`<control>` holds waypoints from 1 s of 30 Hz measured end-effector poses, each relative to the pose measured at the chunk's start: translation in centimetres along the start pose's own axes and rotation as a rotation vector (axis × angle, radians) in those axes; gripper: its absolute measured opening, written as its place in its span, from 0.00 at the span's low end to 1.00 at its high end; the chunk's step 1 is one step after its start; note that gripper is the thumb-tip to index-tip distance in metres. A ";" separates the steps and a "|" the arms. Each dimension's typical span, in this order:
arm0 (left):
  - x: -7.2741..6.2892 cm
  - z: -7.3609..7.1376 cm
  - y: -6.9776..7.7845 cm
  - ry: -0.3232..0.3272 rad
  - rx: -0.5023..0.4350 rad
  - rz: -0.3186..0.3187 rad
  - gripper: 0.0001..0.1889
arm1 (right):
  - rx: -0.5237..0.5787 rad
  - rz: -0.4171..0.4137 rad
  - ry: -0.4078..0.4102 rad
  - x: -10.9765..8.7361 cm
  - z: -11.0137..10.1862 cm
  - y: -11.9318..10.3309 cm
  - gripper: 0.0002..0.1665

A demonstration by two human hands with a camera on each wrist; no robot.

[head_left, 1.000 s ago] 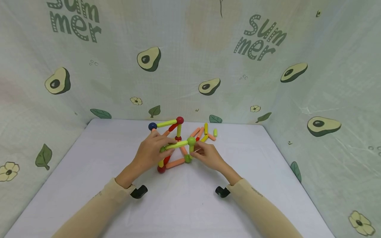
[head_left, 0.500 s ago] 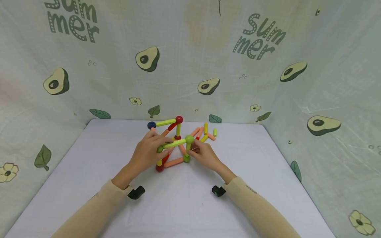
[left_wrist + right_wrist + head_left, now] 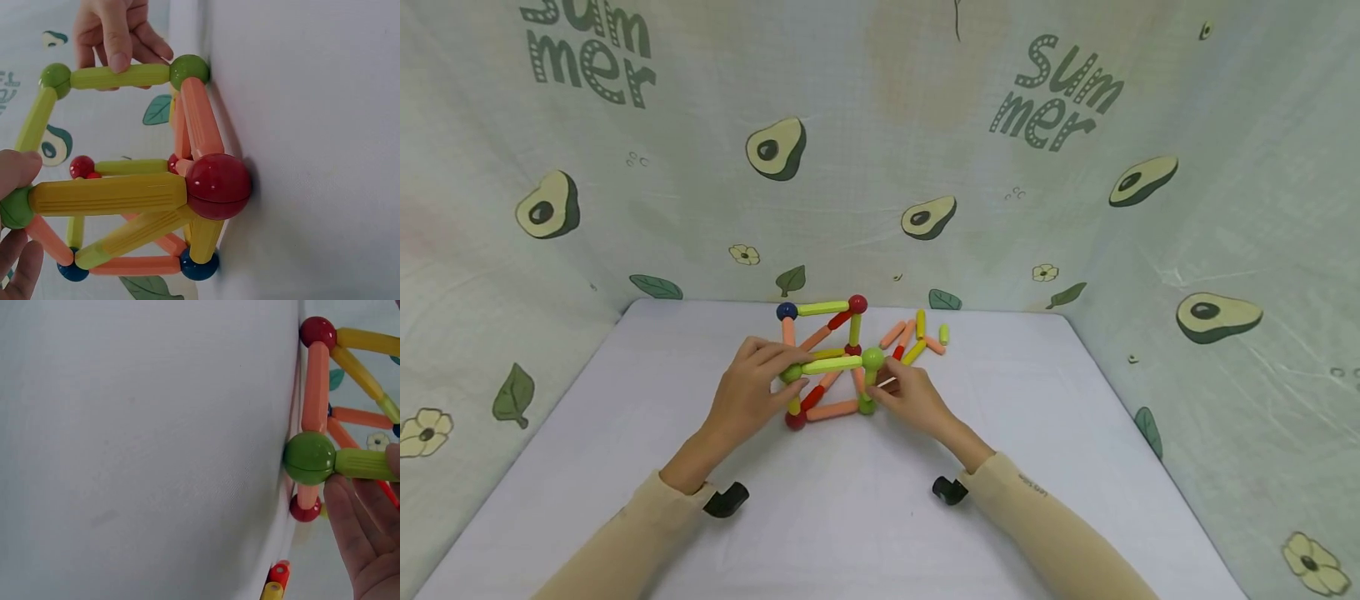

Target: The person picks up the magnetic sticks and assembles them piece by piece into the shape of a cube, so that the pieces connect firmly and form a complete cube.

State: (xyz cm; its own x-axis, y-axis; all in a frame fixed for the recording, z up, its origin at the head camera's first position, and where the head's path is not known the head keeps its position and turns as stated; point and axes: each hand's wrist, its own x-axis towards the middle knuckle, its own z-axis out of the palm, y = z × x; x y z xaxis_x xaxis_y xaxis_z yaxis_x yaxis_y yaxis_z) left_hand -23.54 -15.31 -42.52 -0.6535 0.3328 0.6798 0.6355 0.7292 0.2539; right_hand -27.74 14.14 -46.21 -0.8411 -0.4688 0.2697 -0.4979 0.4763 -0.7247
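A cube-like frame of magnetic rods and balls stands on the table. My left hand (image 3: 741, 392) grips the green ball (image 3: 15, 207) at its upper near-left corner, thumb and fingers on either side. From that ball a yellow rod (image 3: 109, 195) runs down to a red ball (image 3: 219, 186). A light green rod (image 3: 831, 365) crosses to another green ball (image 3: 873, 359) at upper right. Below that, my right hand (image 3: 917, 400) pinches the upright light green rod (image 3: 122, 76), which meets the lower green ball (image 3: 310, 457). A blue ball (image 3: 787, 311) tops the far-left corner.
Several loose rods (image 3: 913, 353) in peach, red and yellow lie behind my right hand, with a short light green rod (image 3: 944, 334) beside them. The white table (image 3: 850, 517) ends at a patterned cloth backdrop (image 3: 850, 183).
My left hand has shifted left with the upper-left green ball, uncovering the peach rod under the blue ball. The frame's near side and my right hand have moved slightly left.
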 end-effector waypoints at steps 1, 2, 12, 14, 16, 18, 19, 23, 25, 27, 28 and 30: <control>-0.1 0.0 -0.1 0.001 -0.004 -0.002 0.22 | -0.001 0.003 -0.011 -0.1 -0.1 -0.1 0.13; -0.1 0.0 -0.1 -0.001 -0.008 -0.002 0.22 | -0.006 0.007 -0.027 -0.1 -0.2 -0.2 0.13; -0.6 0.1 -0.7 -0.065 -0.034 -0.001 0.26 | -0.355 0.076 -0.110 1.5 -5.8 2.6 0.24; -0.7 0.1 -0.8 -0.062 -0.046 -0.001 0.26 | -0.454 0.117 -0.115 2.3 -6.6 3.7 0.25; -0.8 0.1 -0.8 -0.057 -0.062 0.004 0.26 | -0.521 0.142 -0.139 3.0 -7.0 4.6 0.26; -0.8 0.1 -0.8 -0.050 -0.079 0.006 0.26 | -0.553 0.144 -0.168 3.5 -7.1 5.3 0.25; -0.8 0.0 -0.8 -0.046 -0.086 0.005 0.26 | -0.562 0.145 -0.180 3.7 -7.1 5.6 0.24; -0.9 -0.1 -0.7 -0.040 -0.100 -0.003 0.26 | -0.596 0.129 -0.200 4.0 -6.8 6.0 0.19; -1.0 -0.1 -0.8 -0.037 -0.103 -0.007 0.26 | -0.619 0.115 -0.207 4.0 -6.6 6.1 0.17; -1.1 -0.1 -0.9 -0.036 -0.108 -0.011 0.26 | -0.650 0.090 -0.220 3.9 -6.4 6.1 0.15; -1.1 -0.1 -1.0 -0.036 -0.110 -0.013 0.26 | -0.667 0.075 -0.230 3.8 -6.4 6.2 0.14; -1.1 0.0 -1.1 -0.036 -0.114 -0.013 0.26 | -0.686 0.053 -0.254 3.5 -6.4 6.1 0.12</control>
State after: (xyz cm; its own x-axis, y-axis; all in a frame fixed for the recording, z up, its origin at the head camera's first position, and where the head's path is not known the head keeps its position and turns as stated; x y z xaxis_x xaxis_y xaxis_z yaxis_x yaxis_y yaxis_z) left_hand -23.48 -16.48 -43.51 -0.6754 0.3465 0.6509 0.6678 0.6618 0.3406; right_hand -35.08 20.13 -45.65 -0.8340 -0.5509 0.0294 -0.5486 0.8225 -0.1500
